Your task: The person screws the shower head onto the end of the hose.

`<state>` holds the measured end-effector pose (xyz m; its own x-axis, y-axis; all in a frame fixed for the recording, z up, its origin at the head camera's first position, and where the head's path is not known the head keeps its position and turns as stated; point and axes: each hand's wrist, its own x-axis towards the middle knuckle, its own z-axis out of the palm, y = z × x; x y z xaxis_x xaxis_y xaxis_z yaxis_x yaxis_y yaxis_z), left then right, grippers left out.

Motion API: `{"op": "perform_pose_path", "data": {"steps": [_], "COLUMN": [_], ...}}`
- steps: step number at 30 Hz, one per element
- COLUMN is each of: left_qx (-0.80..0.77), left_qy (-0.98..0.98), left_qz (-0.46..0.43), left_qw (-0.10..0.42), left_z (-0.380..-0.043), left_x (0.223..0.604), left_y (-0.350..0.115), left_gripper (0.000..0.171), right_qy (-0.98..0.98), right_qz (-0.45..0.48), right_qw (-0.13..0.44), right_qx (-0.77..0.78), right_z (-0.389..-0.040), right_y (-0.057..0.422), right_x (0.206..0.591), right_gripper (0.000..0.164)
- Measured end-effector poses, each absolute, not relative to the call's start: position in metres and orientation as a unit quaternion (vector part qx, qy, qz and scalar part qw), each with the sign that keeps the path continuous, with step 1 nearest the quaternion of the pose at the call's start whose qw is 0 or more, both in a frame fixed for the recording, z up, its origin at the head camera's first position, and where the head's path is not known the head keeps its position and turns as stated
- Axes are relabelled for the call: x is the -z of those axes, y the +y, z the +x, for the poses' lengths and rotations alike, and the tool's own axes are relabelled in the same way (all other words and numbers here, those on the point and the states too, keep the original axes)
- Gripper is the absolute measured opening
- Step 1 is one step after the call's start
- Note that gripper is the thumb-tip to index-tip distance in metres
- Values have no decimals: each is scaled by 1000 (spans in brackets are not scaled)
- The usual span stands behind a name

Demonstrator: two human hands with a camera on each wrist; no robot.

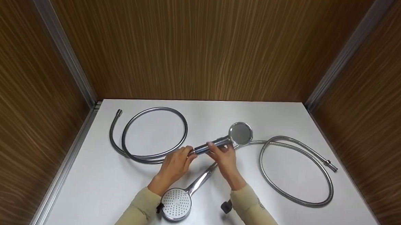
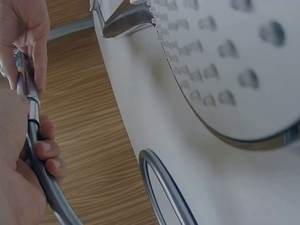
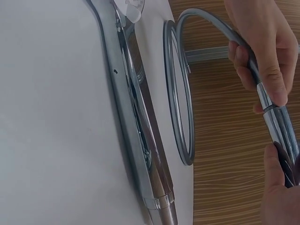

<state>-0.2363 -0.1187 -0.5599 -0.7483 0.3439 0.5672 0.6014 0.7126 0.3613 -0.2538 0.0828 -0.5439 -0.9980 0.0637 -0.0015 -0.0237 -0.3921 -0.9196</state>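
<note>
My right hand (image 1: 226, 160) grips the handle of a chrome shower head (image 1: 240, 133), whose round face is up at the far end. My left hand (image 1: 176, 163) pinches the end of a smooth grey shower hose (image 1: 143, 158) at the bottom of that handle (image 3: 280, 124). In the right wrist view the hose's metal end (image 3: 264, 95) meets the handle; whether it is threaded on cannot be seen. Beneath the hands lies a second shower head (image 1: 176, 204), its white nozzle face up, its chrome handle (image 1: 200, 179) running toward the right hand.
A braided metal hose (image 1: 295, 199) lies looped on the right and reaches the second shower head's handle. The grey hose's free end (image 1: 119, 112) rests at the back left of the white table (image 1: 79, 188). Wood-grain panels (image 1: 204, 47) enclose the table's back and sides.
</note>
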Motion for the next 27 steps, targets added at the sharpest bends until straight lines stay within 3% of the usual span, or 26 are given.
{"op": "perform_pose_path", "data": {"steps": [6, 15, 27], "left_qx": [284, 301, 289], "left_qy": [-889, -891, -888], "left_qz": [-267, -264, -278], "left_qw": [240, 214, 227], "left_z": [-237, -235, -236], "left_x": [561, 559, 563], "left_y": [-120, -119, -120], "left_gripper": [39, 19, 29], "right_qy": [-556, -556, -564], "right_qz": [-20, -15, -16], "right_qw": [30, 29, 32], "right_qx": [-830, -831, -825], "right_z": [-254, -254, -254], "right_y": [82, 83, 83], "right_x": [541, 543, 545], "right_gripper": [40, 39, 41]}}
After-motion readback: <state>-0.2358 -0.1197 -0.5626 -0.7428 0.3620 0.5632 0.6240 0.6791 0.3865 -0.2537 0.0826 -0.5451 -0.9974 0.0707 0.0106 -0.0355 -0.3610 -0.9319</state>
